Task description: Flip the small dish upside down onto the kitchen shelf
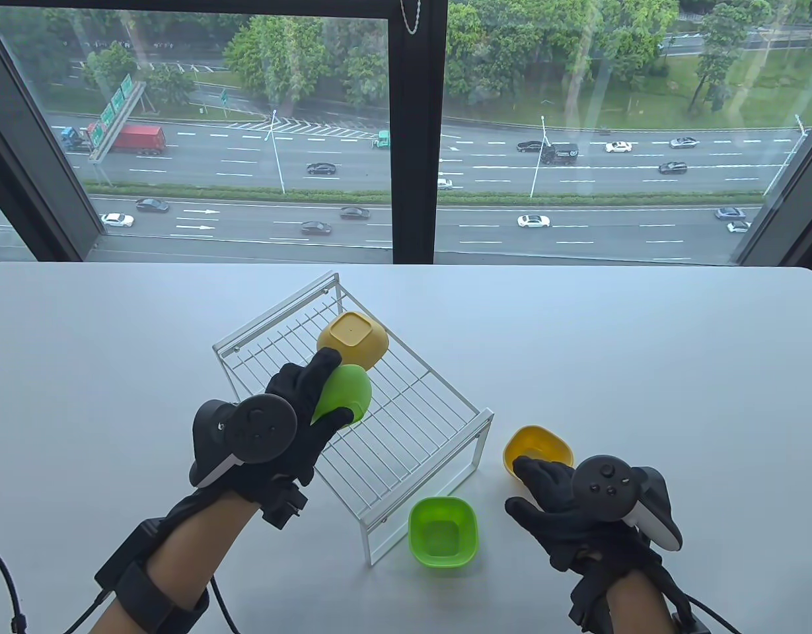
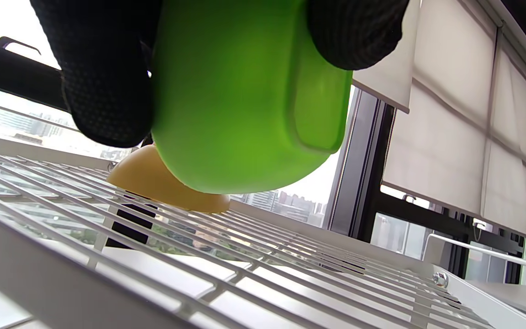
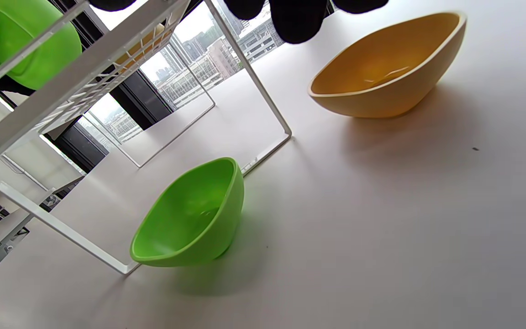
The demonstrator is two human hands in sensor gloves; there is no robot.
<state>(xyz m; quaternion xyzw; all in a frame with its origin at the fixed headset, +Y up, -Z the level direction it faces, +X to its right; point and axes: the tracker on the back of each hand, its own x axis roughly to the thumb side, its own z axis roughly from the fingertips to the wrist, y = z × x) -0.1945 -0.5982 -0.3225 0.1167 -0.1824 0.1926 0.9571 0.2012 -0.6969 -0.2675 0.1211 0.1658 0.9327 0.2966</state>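
Table view shows the left hand [image 1: 293, 422] gripping a green dish [image 1: 343, 395] over the white wire shelf [image 1: 406, 422], thumb on one side and fingers on the other, the dish tipped partway over so its mouth faces down and away. It sits just beside a yellow dish [image 1: 353, 340] already resting upside down on the grid, likely so the two line up in a row. From the left wrist view the green dish [image 2: 244, 91] hangs just above the wires [image 2: 244, 256], not visibly touching them, which suggests the flip is nearly done and only the lowering remains.

The right hand [image 1: 564, 502] rests on the table [image 1: 676, 363], its fingertips reaching the near rim of an upright yellow dish [image 1: 538, 449]; whether they pinch the rim or merely touch it I cannot tell. An upright green dish [image 1: 443, 531] waits by the shelf's front leg. Both seem queued for the same treatment, the right hand probably readying the next one
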